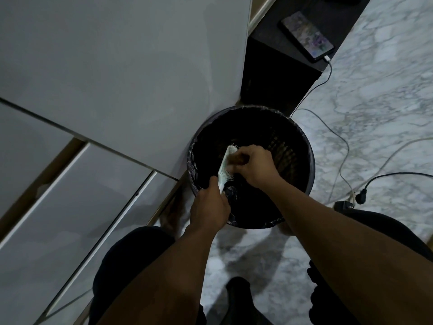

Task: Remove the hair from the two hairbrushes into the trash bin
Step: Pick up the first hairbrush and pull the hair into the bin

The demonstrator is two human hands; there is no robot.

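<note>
A round black trash bin [302,146] with a dark liner stands on the marble floor in front of me. Over its opening I hold a pale, whitish hairbrush [226,161], bristles facing right. My left hand [209,206] is closed around its handle at the bin's near left rim. My right hand [251,165] rests against the bristle side, fingers pinched on a dark clump of hair in the brush. A second hairbrush is not visible.
White cabinet panels [117,78] rise to the left. A dark stand [281,73] behind the bin carries a lit phone [305,36] on a charging cable. Cables and a black plug [362,193] trail over the floor at right. My knees flank the bin.
</note>
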